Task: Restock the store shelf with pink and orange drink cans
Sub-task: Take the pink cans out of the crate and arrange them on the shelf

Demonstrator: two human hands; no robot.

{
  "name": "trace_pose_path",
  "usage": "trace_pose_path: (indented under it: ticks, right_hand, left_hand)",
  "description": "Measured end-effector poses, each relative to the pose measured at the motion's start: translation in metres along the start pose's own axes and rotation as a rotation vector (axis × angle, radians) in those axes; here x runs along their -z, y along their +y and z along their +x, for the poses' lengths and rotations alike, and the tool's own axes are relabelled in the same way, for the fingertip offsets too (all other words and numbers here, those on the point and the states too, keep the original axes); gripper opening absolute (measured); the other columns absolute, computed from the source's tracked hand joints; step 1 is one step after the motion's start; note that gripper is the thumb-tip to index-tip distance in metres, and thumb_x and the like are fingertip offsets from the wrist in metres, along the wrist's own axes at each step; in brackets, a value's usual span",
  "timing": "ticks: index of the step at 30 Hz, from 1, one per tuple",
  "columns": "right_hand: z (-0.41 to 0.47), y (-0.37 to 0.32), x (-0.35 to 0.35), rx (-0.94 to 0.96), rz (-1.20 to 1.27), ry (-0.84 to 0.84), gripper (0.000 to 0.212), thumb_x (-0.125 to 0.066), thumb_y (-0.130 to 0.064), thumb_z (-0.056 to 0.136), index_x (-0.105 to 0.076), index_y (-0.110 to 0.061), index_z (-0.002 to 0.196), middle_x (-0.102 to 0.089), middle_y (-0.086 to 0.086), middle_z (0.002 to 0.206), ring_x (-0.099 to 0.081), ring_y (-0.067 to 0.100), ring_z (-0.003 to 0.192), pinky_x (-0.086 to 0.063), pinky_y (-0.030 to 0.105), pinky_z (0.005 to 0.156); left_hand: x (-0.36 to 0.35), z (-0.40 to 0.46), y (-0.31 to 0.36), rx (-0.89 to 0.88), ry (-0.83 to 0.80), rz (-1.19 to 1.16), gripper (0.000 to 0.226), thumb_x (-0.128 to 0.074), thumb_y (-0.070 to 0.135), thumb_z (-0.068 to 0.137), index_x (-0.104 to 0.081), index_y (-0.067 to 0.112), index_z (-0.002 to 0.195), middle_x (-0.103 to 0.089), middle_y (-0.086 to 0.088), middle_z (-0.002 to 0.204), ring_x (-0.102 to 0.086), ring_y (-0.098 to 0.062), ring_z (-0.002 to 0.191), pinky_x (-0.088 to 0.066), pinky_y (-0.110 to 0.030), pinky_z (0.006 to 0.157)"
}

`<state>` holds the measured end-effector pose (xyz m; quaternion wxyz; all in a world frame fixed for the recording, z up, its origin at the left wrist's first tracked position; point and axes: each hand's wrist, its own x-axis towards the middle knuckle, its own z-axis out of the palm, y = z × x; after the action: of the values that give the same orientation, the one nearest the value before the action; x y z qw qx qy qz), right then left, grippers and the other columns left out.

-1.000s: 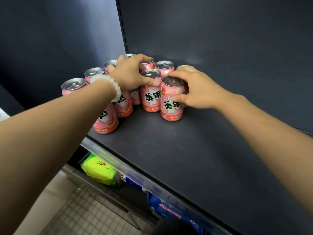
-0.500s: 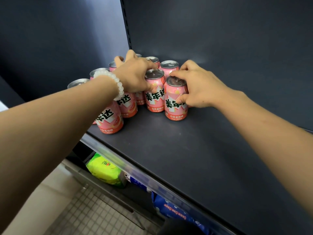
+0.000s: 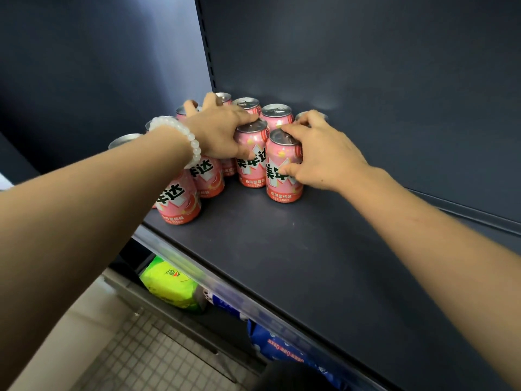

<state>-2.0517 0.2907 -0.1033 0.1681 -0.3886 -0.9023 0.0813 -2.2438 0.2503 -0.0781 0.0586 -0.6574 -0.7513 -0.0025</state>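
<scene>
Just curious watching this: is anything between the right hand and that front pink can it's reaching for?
No. The right hand is already on the front pink can, fingers over its rim and thumb on its side. Nothing sits between them. Other pink cans stand close behind, and the dark shelf to its right is bare.

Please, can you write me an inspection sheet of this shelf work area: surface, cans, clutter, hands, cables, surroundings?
Surface: dark shelf board, mostly bare to the right of the cans.
Job's things: pink cans upright, clustered at the back left corner; no orange ones seen.
Clutter: nothing seen.
Grippers: left hand, with a white bead bracelet, lies over the can tops, thumb against a front can; right hand grips the frontmost right can.
Cables: nothing seen.
Surroundings: green packet and blue packets on the lower shelf; tiled floor.
</scene>
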Motion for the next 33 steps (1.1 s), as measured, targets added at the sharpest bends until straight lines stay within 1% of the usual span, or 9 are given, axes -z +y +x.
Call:
trace_pose_path:
  ticks: [2, 4, 6, 8, 13, 18, 21, 24, 33]
  right_hand:
    - [-0.006, -0.005, 0.004, 0.01, -0.09, 0.024, 0.063, -0.065, -0.04, 0.081, -0.041, -0.026, 0.138, -0.033, -0.002, 0.138, -0.05, 0.028, 0.116, -0.046, 0.038, 0.082]
    - [-0.016, -0.013, 0.008, 0.039, -0.131, 0.093, 0.055, -0.06, -0.04, 0.084, -0.045, -0.022, 0.133, -0.036, 0.0, 0.136, -0.05, 0.027, 0.115, -0.046, 0.037, 0.077]
    - [-0.029, -0.023, 0.014, 0.069, -0.136, 0.153, 0.047, -0.055, -0.038, 0.087, -0.049, -0.018, 0.129, -0.039, 0.001, 0.134, -0.047, 0.025, 0.117, -0.047, 0.038, 0.077]
    - [-0.045, -0.034, 0.02, 0.096, -0.138, 0.166, 0.044, -0.053, -0.035, 0.089, -0.05, -0.017, 0.129, -0.041, 0.002, 0.134, -0.045, 0.025, 0.12, -0.048, 0.039, 0.079]
    - [-0.092, -0.07, 0.025, 0.158, -0.166, 0.119, 0.043, -0.051, -0.036, 0.09, -0.051, -0.015, 0.128, -0.044, 0.002, 0.132, -0.047, 0.025, 0.119, -0.047, 0.038, 0.081]
    - [-0.131, -0.105, 0.026, 0.208, -0.14, 0.012, 0.044, -0.048, -0.038, 0.093, -0.048, -0.018, 0.132, -0.043, -0.001, 0.132, -0.044, 0.022, 0.121, -0.045, 0.037, 0.088]
    - [-0.141, -0.119, 0.024, 0.223, -0.104, -0.031, 0.044, -0.047, -0.038, 0.094, -0.047, -0.021, 0.135, -0.044, -0.003, 0.133, -0.042, 0.018, 0.123, -0.043, 0.036, 0.092]
    - [-0.142, -0.124, 0.022, 0.208, -0.075, -0.043, 0.043, -0.047, -0.036, 0.094, -0.048, -0.021, 0.135, -0.044, -0.004, 0.133, -0.042, 0.018, 0.122, -0.043, 0.035, 0.091]
    - [-0.119, -0.111, 0.006, 0.159, -0.144, -0.159, 0.042, -0.046, -0.035, 0.094, -0.048, -0.02, 0.134, -0.044, -0.002, 0.133, -0.044, 0.019, 0.122, -0.043, 0.035, 0.091]
  left_hand:
    - [0.002, -0.014, 0.001, -0.029, 0.06, -0.011, 0.072, -0.06, 0.055, 0.082, -0.03, 0.037, 0.145, -0.032, 0.01, 0.15, -0.021, -0.028, 0.133, -0.02, -0.049, 0.103]
    - [0.005, -0.035, 0.001, -0.057, 0.166, -0.011, 0.067, -0.048, 0.062, 0.083, -0.037, 0.033, 0.142, -0.037, 0.007, 0.148, -0.027, -0.028, 0.13, -0.023, -0.047, 0.102]
    - [0.009, -0.062, 0.002, -0.066, 0.227, 0.022, 0.071, -0.03, 0.065, 0.078, -0.046, 0.029, 0.137, -0.046, 0.004, 0.141, -0.034, -0.028, 0.125, -0.026, -0.045, 0.1]
    - [0.009, -0.091, 0.002, -0.066, 0.266, 0.043, 0.077, -0.018, 0.064, 0.075, -0.054, 0.024, 0.13, -0.055, -0.001, 0.131, -0.042, -0.031, 0.119, -0.033, -0.045, 0.096]
    - [0.005, -0.167, 0.0, 0.027, 0.306, 0.033, 0.065, -0.021, 0.056, 0.085, -0.064, 0.016, 0.115, -0.064, -0.007, 0.113, -0.055, -0.032, 0.104, -0.044, -0.043, 0.084]
    - [-0.002, -0.229, 0.001, 0.116, 0.292, -0.047, 0.057, -0.026, 0.051, 0.087, -0.064, 0.019, 0.114, -0.065, -0.002, 0.109, -0.057, -0.027, 0.102, -0.048, -0.04, 0.078]
    - [-0.003, -0.248, 0.004, 0.149, 0.247, -0.057, 0.062, -0.02, 0.053, 0.087, -0.061, 0.02, 0.121, -0.063, 0.0, 0.115, -0.055, -0.023, 0.109, -0.045, -0.038, 0.084]
    - [-0.006, -0.251, 0.009, 0.139, 0.201, -0.059, 0.066, -0.015, 0.055, 0.087, -0.057, 0.02, 0.125, -0.059, 0.001, 0.124, -0.052, -0.02, 0.116, -0.043, -0.037, 0.09]
    - [-0.016, -0.227, 0.01, 0.149, 0.172, -0.141, 0.069, -0.012, 0.055, 0.085, -0.055, 0.023, 0.128, -0.058, 0.002, 0.125, -0.05, -0.019, 0.119, -0.042, -0.036, 0.091]
